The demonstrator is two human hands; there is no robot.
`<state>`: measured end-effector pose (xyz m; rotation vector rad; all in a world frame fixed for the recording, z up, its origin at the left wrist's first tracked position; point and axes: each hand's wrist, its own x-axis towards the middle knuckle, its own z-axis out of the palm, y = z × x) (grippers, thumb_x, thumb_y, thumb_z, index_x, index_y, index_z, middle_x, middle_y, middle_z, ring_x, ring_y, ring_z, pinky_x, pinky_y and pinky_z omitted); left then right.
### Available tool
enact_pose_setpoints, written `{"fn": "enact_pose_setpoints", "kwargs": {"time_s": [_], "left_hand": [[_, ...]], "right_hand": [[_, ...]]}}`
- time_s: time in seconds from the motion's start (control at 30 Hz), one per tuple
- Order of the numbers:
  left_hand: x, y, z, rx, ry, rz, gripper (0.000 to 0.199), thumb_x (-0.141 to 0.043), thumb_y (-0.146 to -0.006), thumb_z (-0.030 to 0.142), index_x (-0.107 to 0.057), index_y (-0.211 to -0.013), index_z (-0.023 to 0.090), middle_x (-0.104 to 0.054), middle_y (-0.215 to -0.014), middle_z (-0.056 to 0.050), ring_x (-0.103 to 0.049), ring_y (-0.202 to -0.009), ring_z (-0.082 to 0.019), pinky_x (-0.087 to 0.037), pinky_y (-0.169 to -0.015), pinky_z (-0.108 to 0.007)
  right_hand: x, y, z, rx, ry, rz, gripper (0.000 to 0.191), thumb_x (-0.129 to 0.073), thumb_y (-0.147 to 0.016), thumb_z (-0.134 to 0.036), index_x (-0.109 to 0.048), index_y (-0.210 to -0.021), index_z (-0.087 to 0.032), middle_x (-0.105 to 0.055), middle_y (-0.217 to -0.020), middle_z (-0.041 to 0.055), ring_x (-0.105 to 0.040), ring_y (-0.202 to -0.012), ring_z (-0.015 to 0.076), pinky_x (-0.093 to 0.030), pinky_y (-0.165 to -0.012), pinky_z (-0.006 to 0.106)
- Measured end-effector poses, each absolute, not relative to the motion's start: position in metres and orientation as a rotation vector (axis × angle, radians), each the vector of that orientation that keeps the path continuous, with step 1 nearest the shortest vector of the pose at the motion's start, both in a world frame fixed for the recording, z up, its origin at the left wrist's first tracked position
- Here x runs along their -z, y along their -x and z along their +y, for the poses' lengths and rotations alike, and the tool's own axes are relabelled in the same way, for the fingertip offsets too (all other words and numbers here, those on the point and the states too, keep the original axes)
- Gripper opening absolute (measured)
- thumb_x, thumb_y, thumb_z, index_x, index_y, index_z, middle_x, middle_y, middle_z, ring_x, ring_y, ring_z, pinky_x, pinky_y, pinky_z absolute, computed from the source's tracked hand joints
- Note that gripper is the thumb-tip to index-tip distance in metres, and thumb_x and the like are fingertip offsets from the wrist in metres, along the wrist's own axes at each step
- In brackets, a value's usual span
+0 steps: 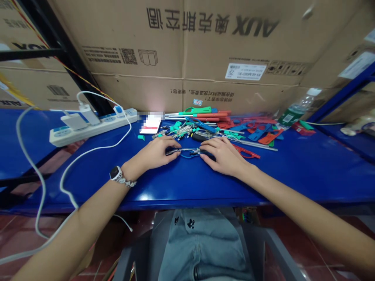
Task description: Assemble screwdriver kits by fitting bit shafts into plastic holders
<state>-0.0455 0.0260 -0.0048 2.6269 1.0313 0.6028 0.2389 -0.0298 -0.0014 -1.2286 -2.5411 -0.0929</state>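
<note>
Both my hands rest low over the blue table, fingers bent, at the two ends of a slim part with thin wires [190,150]. My left hand [158,152], with a watch [116,173] and a bracelet on its wrist, pinches the dark left end between thumb and fingers. At the other end, my right hand [224,156] grips a dark section, partly hidden under its fingers. A blue curved piece shows in the gap between the hands. Just behind them lies a black-handled tool [199,137]. A red lighter casing [247,152] is right of my right hand.
Behind the hands spreads a pile of coloured lighter parts [259,130] and metal rods. A power strip [93,127] with chargers and white cables lies at left. A bottle [297,109] leans at right. A large cardboard box [205,47] walls off the back.
</note>
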Motion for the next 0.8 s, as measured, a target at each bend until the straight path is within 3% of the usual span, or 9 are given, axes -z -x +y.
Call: {"fn": "enact_pose_setpoints", "kwargs": {"time_s": [0.33,0.6,0.8], "left_hand": [[0.008,0.046,0.031,-0.658,-2.596,0.929,0.023,-0.057,-0.099,0.027,-0.077,-0.103,0.018,-0.074,-0.102,-0.009,-0.069,-0.086,-0.020,-0.055,-0.082,-0.037],[0.005,0.044,0.028,-0.575,-2.757,0.974,0.025,-0.053,-0.100,0.021,-0.078,-0.106,0.020,-0.072,-0.104,-0.010,-0.069,-0.089,-0.022,-0.056,-0.082,-0.038],[0.001,0.039,0.024,-0.538,-2.921,0.975,0.028,-0.050,-0.101,0.019,-0.078,-0.097,0.019,-0.070,-0.100,-0.010,-0.067,-0.085,-0.022,-0.054,-0.076,-0.037]], "right_hand": [[-0.007,-0.190,0.003,0.028,1.238,-2.542,0.015,-0.063,-0.100,-0.025,-0.077,-0.104,-0.019,-0.076,-0.106,0.0079,-0.066,-0.108,0.0273,-0.042,-0.091,0.042],[-0.002,-0.192,0.004,-0.062,1.240,-2.530,0.018,-0.061,-0.100,-0.021,-0.078,-0.098,-0.019,-0.075,-0.103,0.0079,-0.067,-0.099,0.0232,-0.047,-0.082,0.036],[-0.010,-0.189,0.005,0.002,1.230,-2.648,0.022,-0.055,-0.100,-0.017,-0.077,-0.096,-0.018,-0.074,-0.104,0.0095,-0.065,-0.091,0.0219,-0.043,-0.071,0.034]]}}
